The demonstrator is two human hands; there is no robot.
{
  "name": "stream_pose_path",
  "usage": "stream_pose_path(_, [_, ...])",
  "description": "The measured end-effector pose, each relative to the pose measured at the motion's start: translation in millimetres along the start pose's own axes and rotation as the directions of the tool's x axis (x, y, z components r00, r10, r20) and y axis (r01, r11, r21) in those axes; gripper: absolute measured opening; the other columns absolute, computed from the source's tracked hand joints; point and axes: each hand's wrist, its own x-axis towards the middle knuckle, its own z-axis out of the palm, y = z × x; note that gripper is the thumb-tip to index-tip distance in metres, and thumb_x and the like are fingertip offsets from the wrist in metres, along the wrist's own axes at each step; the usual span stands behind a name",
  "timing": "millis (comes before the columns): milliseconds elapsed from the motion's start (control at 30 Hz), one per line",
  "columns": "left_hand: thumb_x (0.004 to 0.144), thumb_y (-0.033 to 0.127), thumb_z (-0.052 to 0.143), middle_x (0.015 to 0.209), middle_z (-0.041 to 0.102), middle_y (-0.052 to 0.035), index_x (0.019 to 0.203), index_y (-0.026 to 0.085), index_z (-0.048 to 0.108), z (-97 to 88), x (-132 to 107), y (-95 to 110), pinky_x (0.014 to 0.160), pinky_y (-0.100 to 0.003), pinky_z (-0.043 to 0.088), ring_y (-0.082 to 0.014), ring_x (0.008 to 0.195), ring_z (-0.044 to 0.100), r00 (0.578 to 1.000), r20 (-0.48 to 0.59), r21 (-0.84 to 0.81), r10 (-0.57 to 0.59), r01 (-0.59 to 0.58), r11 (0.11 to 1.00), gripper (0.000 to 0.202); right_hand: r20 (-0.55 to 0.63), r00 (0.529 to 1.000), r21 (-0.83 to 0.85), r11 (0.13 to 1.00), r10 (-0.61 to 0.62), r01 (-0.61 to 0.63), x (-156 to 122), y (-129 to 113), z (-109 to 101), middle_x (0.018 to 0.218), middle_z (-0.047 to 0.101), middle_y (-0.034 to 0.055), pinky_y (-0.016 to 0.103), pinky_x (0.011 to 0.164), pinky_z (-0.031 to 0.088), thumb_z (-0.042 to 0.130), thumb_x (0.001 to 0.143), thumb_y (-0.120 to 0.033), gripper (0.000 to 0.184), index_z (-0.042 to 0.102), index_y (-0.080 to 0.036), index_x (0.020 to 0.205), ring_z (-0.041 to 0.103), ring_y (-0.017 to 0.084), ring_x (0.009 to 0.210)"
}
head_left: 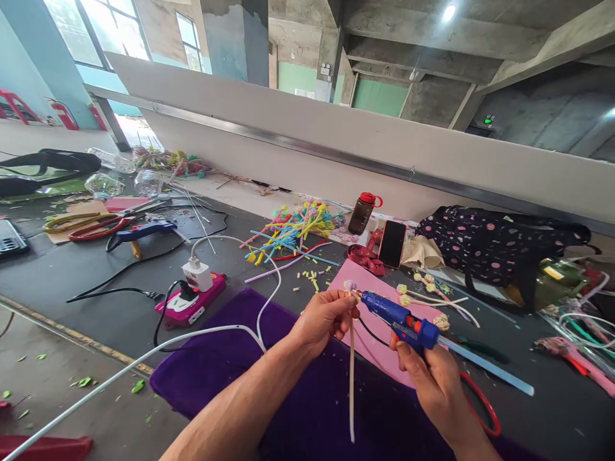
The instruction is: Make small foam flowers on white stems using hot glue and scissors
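Note:
My right hand [430, 378] grips a blue hot glue gun [396, 317] with its nozzle pointing left. A clear glue stick [494, 368] sticks out of its back end. My left hand [327, 320] pinches a small flower [350, 285] with a pale lilac top, right at the nozzle tip. Its cream pipe-cleaner stem [352, 384] hangs straight down below my fingers. Beneath both hands lie a pink sheet [372, 339] and a dark purple cloth [230, 346]. More small flowers [404, 294] on stems rest on the sheet's right edge.
A magenta power strip [192, 304] with a white charger [196, 275] and cables stands left. Behind are a pile of coloured pipe cleaners [307, 224], a bottle [362, 214], a phone [392, 243] and a patterned bag [494, 250]. Another glue gun [147, 230] and red-handled scissors [98, 227] lie farther left.

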Motion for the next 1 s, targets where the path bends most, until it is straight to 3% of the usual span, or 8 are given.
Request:
stream_pose_path(133, [0.07, 0.036, 0.067, 0.063, 0.06, -0.0007, 0.069, 0.011, 0.058, -0.6, 0.6, -0.4, 0.029, -0.014, 0.027, -0.0013, 0.034, 0.041, 1.0, -0.014, 0.003, -0.012, 0.012, 1.0, 0.026, 0.014, 0.999, 0.087, 0.995, 0.051, -0.052, -0.5, 2.3, -1.2, 0.064, 0.055, 0.001, 0.029, 0.062, 0.042, 0.045, 0.088, -0.039, 0.026, 0.06, -0.018, 0.087, 0.053, 0.017, 0.063])
stream_pose_path(233, [0.071, 0.035, 0.066, 0.061, 0.059, -0.0004, 0.066, 0.011, 0.058, -1.0, 0.4, 0.2, 0.029, -0.014, 0.025, -0.0014, 0.033, 0.04, 1.0, 0.006, 0.003, -0.011, 0.011, 1.0, 0.026, -0.075, 0.987, 0.254, 0.96, 0.143, -0.12, 4.6, 5.5, 0.7, 0.06, 0.056, 0.0001, 0.028, 0.06, 0.043, 0.045, 0.088, -0.04, 0.027, 0.061, -0.018, 0.087, 0.053, 0.016, 0.06])
stream_pose_path(333, [0.072, 0.034, 0.064, 0.057, 0.057, 0.0008, 0.063, 0.011, 0.058, 0.3, -1.6, 2.4, 0.029, -0.016, 0.02, -0.0009, 0.03, 0.035, 0.999, 0.049, -0.002, -0.014, 0.014, 1.0, 0.026, -0.081, 0.947, 0.488, 0.841, 0.311, -0.234, 16.5, 12.5, 7.3, 0.056, 0.056, -0.0011, 0.027, 0.051, 0.043, 0.047, 0.085, -0.045, 0.029, 0.059, -0.018, 0.087, 0.052, 0.015, 0.052])
stream_pose_path(400, [0.071, 0.034, 0.065, 0.056, 0.057, 0.0009, 0.061, 0.011, 0.057, 2.0, -3.5, 4.2, 0.029, -0.017, 0.017, -0.0005, 0.028, 0.034, 0.997, 0.071, -0.025, -0.037, 0.039, 0.999, 0.026, -0.002, 0.91, 0.598, 0.731, 0.414, -0.331, 25.3, 20.3, 13.2, 0.057, 0.056, -0.0018, 0.026, 0.046, 0.042, 0.052, 0.082, -0.048, 0.03, 0.057, -0.019, 0.088, 0.051, 0.015, 0.049])
stream_pose_path(467, [0.07, 0.033, 0.065, 0.054, 0.056, 0.0006, 0.06, 0.011, 0.057, 3.8, -5.3, 5.4, 0.029, -0.017, 0.014, -0.0003, 0.027, 0.032, 0.992, 0.101, -0.05, -0.075, 0.081, 0.995, 0.026, 0.071, 0.889, 0.612, 0.684, 0.452, -0.397, 32.4, 28.8, 19.0, 0.056, 0.055, -0.0028, 0.025, 0.046, 0.042, 0.055, 0.08, -0.048, 0.03, 0.056, -0.019, 0.085, 0.051, 0.014, 0.047])
stream_pose_path(733, [0.073, 0.031, 0.064, 0.044, 0.049, 0.003, 0.061, 0.01, 0.059, 6.5, -7.9, 0.2, 0.029, -0.017, 0.012, -0.0011, 0.028, 0.032, 0.957, 0.225, -0.083, -0.182, 0.205, 0.975, 0.025, 0.17, 0.903, 0.43, 0.795, 0.393, -0.427, 43.1, 45.4, 29.9, 0.068, 0.062, 0.0009, 0.027, 0.054, 0.046, 0.057, 0.077, -0.043, 0.032, 0.061, -0.015, 0.091, 0.057, 0.015, 0.056])
stream_pose_path(900, [0.071, 0.027, 0.065, 0.054, 0.058, -0.0001, 0.065, 0.01, 0.059, 7.9, -7.7, -1.6, 0.028, -0.018, 0.01, 0.0, 0.027, 0.032, 0.94, 0.24, -0.068, -0.241, 0.264, 0.962, 0.019, -0.016, 0.923, 0.231, 0.9, 0.385, -0.371, 41.9, 46.9, 17.5, 0.084, 0.065, 0.0043, 0.029, 0.064, 0.046, 0.069, 0.065, -0.034, 0.032, 0.065, -0.018, 0.092, 0.059, 0.02, 0.074])
stream_pose_path(1000, [0.071, 0.027, 0.065, 0.053, 0.058, 0.0001, 0.068, 0.01, 0.06, 9.6, -8.2, -2.1, 0.029, -0.018, 0.009, 0.0001, 0.027, 0.03, 0.93, 0.245, -0.033, -0.276, 0.292, 0.956, 0.018, -0.114, 0.962, 0.124, 0.964, 0.249, -0.235, 35.2, 31.3, 6.9, 0.088, 0.066, 0.0053, 0.031, 0.07, 0.047, 0.064, 0.072, -0.036, 0.025, 0.067, -0.02, 0.091, 0.06, 0.02, 0.077])
